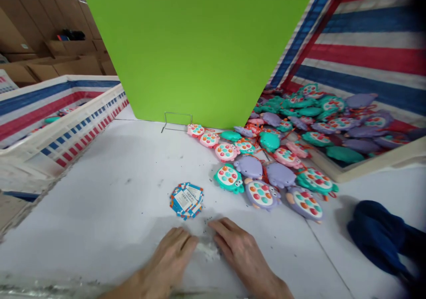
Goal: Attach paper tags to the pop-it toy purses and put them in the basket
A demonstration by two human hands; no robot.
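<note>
My left hand rests low on the white table with its fingers curled in. Whatever may be under those fingers is hidden. My right hand lies palm down beside it, thumb and index finger apart and nothing visible in them. Between the hands is a whitish, shiny patch, too blurred to name. Just beyond the fingertips lies a fanned pile of blue and orange cards with white barcode labels. To the right, several turtle- and animal-shaped pop toys sit in a group, including a teal turtle toy and a purple toy.
A green panel stands upright at the back, with a small wire stand at its foot. A striped bin full of toys stands right, a white crate left. Dark blue cloth lies at right.
</note>
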